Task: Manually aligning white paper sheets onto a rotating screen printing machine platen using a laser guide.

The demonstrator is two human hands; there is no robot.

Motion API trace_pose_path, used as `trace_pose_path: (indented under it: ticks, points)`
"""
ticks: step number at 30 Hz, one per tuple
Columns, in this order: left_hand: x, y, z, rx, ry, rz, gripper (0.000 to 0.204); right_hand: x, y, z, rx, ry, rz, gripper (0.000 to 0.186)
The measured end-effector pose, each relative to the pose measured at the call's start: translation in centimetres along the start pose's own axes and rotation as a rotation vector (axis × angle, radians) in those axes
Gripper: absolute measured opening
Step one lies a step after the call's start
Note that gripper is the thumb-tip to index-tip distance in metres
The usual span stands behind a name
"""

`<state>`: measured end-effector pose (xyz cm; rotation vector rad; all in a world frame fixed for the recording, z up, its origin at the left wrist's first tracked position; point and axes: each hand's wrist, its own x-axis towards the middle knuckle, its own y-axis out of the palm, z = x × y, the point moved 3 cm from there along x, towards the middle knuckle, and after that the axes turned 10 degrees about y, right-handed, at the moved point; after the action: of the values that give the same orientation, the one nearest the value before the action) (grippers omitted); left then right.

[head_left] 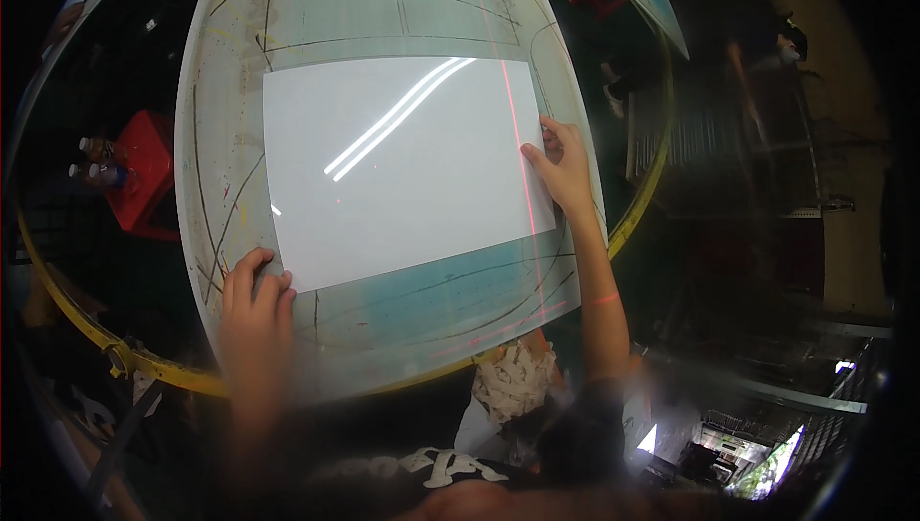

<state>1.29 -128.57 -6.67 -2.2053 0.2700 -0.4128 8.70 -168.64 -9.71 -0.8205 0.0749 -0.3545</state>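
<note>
A glossy white rectangular sheet (402, 176) lies on a pale blue-green board (450, 291) covered with drawn lines. Two bright streaks of light reflect off it. My right hand (565, 171) grips its right edge, thumb on top and the fingers at the rim, their tips partly hidden. At the sheet's near left corner, the fingertips of my left hand (257, 301) rest against the edge, slightly bent and apart. A red laser line (515, 128) runs down the right part of the sheet and onto the board.
A yellow curved rail (182, 373) passes around the board. On the left, bottles (103, 173) stand on a red stool (149, 176). A bundle of beige strips (515, 379) hangs at the near edge. Another person (767, 46) is at far right, beside a dark ribbed surface.
</note>
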Motion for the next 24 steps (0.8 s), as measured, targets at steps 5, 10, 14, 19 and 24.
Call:
trace_pose_path:
  ticks: [5, 10, 14, 19, 24]
  points:
    - [0.3, 0.2, -0.1, -0.001, 0.017, -0.004, 0.016, 0.0, -0.1, 0.0, -0.016, -0.003, -0.007, 0.051]
    - [0.0, -0.7, -0.3, 0.005, -0.005, -0.017, 0.015, 0.2, 0.6, 0.8, 0.012, -0.015, 0.021, 0.051]
    - [-0.5, 0.1, 0.1, 0.039, 0.029, -0.053, 0.015, -0.2, 0.4, 0.7, -0.009, -0.003, 0.012, 0.051]
    - [-0.5, 0.2, -0.8, 0.155, 0.114, -0.031, 0.015, 0.1, -1.3, 0.8, -0.163, -0.005, 0.078, 0.053]
    - [-2.3, -0.2, -0.2, 0.319, 0.195, 0.012, 0.028, -3.9, -2.3, 3.1, -0.215, -0.156, -0.101, 0.059]
